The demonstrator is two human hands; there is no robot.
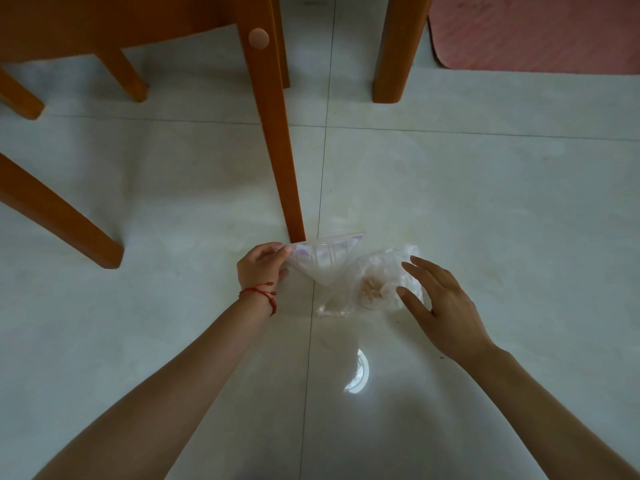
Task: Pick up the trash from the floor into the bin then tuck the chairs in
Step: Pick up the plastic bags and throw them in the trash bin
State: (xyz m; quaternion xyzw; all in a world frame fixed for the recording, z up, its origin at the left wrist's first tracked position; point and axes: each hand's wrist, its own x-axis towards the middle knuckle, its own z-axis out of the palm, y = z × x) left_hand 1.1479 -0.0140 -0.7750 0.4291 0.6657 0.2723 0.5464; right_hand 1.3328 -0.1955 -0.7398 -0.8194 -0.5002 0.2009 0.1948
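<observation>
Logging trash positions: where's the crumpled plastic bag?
Head view, centre-right: crumpled plastic bag on the floor tile, under the open right hand.

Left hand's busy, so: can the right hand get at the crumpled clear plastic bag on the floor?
Probably yes: the open right hand hovers right beside the crumpled clear plastic bag, nothing between them.

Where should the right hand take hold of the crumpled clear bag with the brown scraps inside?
Probably at the bunched, wrinkled top of the crumpled clear bag, coming from its right side, where the right hand hovers open. The loose gathered plastic offers folds to pinch, and the left hand with its zip bag occupies the other side.
</observation>
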